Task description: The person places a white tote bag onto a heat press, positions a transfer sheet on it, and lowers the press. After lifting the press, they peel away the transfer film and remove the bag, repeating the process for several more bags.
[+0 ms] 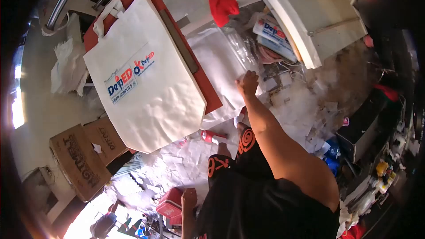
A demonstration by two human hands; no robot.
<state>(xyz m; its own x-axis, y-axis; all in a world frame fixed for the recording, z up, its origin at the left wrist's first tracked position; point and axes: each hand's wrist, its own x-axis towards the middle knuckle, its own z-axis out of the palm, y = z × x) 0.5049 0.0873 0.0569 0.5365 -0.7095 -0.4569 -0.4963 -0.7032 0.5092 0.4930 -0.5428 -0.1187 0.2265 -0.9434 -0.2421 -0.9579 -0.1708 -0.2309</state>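
Note:
A white tote bag (146, 75) with printed lettering lies flat over a red board (206, 90). To the right of the board is a stack of white fabric (217, 62), partly under clear plastic. My right hand (248, 83) is at the fabric's right edge, its fingers curled; whether it pinches anything there is hidden. Low in the view, my left hand (189, 198) is closed beside a red box-like bag (170, 206), away from the tote bag. What the left hand holds, if anything, is too small to tell.
Cardboard boxes (82, 163) stand at the left. A red cloth (221, 8) and printed packets (274, 35) lie at the top. A pale machine or table part (287, 13) rises at the upper right. White scraps (177, 163) cover the floor around my feet.

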